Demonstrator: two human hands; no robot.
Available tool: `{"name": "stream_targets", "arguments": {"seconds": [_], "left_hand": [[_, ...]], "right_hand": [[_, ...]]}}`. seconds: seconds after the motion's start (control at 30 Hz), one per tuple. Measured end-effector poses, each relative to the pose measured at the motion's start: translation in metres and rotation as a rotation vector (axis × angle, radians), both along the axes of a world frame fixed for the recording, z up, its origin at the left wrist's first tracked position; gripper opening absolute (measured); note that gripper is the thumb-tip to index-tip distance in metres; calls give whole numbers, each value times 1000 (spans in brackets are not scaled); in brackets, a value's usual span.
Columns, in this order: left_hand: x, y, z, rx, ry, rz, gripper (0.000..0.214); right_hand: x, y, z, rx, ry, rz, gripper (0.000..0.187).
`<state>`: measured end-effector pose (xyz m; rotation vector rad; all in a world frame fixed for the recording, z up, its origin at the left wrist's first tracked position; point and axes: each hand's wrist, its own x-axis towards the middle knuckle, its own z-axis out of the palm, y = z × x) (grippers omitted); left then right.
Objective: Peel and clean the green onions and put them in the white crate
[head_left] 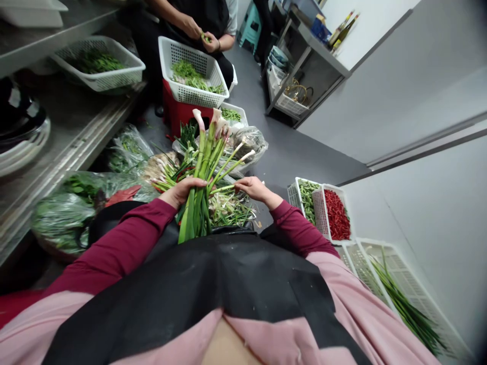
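My left hand point(185, 190) is wrapped round a thick bunch of green onions point(201, 177), roots pointing away from me, green ends resting on my black apron. My right hand point(253, 187) pinches a single green onion stalk point(224, 188) beside the bunch. Below both hands lies a pile of onion trimmings point(230, 209) in a dark bag.
Another person sits ahead with a white basket of greens point(192, 76) on a red stool. Bags of vegetables point(72, 208) lie left under a steel shelf point(72, 137). Baskets of green beans point(306, 197), red chillies point(337, 215) and cleaned onions point(403, 299) stand right.
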<state>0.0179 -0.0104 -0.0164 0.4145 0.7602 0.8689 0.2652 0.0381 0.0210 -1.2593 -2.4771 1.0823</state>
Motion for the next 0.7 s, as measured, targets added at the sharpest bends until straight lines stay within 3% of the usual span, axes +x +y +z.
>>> {"name": "stream_targets", "arguments": {"seconds": [0.13,0.3,0.43,0.57,0.63,0.7], "left_hand": [[3,-3,-1,98,-11,4,26],[8,-5,-1,122,3,26,28],[9,-5,0,151,33,8,26],[5,-6,-1,146,22,-16,27],[2,-7,-1,140,37,12,27],[0,-8,-2,145,39,59,27]], "right_hand": [[1,1,-6,-250,59,-112,35],[-4,2,-21,-279,79,-320,30],[-6,10,-24,-32,-47,-540,30],[32,33,-8,391,-278,-671,28],[63,42,2,453,-391,-806,32],[90,45,4,402,-465,-911,37]]}}
